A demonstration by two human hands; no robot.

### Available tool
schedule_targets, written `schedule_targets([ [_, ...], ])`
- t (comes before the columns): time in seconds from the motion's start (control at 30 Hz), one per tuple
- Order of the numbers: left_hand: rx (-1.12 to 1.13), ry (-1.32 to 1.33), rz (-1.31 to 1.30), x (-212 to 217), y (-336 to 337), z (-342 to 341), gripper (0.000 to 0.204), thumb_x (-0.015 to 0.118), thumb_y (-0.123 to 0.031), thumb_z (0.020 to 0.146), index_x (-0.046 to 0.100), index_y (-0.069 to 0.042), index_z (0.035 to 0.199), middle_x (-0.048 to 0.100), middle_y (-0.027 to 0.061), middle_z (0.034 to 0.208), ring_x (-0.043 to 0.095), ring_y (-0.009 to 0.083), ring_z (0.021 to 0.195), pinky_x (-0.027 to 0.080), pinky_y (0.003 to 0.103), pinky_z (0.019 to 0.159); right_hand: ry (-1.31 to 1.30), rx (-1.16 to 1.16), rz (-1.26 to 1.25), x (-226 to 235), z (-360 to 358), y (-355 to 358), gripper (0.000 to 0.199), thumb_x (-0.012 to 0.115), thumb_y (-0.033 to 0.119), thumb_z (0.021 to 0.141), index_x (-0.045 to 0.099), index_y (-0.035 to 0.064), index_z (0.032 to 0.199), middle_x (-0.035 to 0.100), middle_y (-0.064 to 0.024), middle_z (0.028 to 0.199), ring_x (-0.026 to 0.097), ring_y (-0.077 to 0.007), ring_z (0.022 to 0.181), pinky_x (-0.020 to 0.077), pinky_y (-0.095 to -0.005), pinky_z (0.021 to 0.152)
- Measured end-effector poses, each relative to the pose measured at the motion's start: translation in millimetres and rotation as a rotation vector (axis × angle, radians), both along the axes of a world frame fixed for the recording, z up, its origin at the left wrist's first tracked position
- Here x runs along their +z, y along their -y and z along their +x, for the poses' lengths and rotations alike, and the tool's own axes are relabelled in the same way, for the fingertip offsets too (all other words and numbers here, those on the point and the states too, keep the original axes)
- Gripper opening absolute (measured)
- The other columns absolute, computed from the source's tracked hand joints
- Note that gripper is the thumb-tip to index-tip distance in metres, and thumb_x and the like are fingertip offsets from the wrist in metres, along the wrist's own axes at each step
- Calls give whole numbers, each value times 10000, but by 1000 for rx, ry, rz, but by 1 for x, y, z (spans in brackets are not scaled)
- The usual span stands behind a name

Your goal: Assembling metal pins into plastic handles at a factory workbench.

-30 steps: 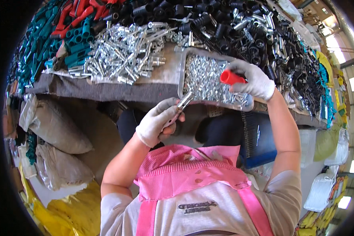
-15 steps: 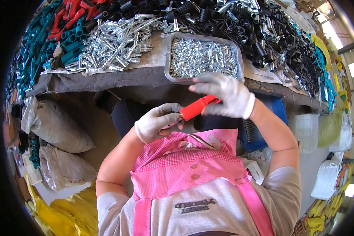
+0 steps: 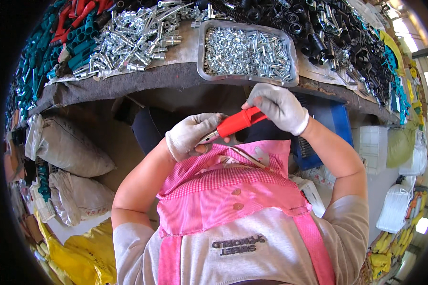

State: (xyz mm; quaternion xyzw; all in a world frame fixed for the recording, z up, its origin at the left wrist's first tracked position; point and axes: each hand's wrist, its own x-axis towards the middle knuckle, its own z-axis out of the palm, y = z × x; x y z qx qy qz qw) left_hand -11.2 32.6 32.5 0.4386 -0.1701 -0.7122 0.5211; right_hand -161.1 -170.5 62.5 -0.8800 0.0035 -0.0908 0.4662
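The red plastic handle (image 3: 239,121) now sits joined end to end with a short metal shank (image 3: 207,138), held in the air just in front of the person's chest, above the pink checked apron (image 3: 223,190) and below the edge of the workbench (image 3: 142,80). A second ago the handle was up at the tray with the right hand, and the metal piece was alone in the left; half a second ago the two were brought together. So the pick-up is over and the pieces look to be in the fitting stage, the handle being pushed or twisted onto the shank; how far it is seated cannot be told.

The right hand (image 3: 277,106), in a pale work glove, has its fingers curled closed round the far end of the handle. The left hand (image 3: 191,136), gloved the same, pinches the metal end with fingers closed tight about it.

Above the hands, a shallow grey tray (image 3: 200,57) full of small bright metal parts rests at the bench edge. Left of it lies a loose heap of silvery metal fittings (image 3: 128,40), then teal handles (image 3: 78,50) and more red ones (image 3: 76,14) at the far corner. Black rubber or plastic parts (image 3: 328,33) cover the right of the bench. Filled sacks (image 3: 66,149) lie on the floor at the left, and a blue crate (image 3: 330,128) stands under the bench at the right.
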Motion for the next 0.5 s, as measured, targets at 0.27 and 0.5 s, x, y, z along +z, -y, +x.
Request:
schedule_targets([
  [0.27,-66,164,121,-2,5,-1,454,426,-453,963,570,-60,1141,631,36,785,358,39,402,256,168,336,137,53,-12,-9,-5,-8,330,425,263,983,606,6,886,582,-96,824,575,-191,693,472,-274,635],
  [0.5,33,-39,151,-3,8,-14,419,425,-438,967,546,-50,1072,673,113,875,495,92,461,351,191,372,-125,-142,122,-24,8,-33,277,415,233,993,594,31,930,565,-30,798,480,-70,555,415,-219,507],
])
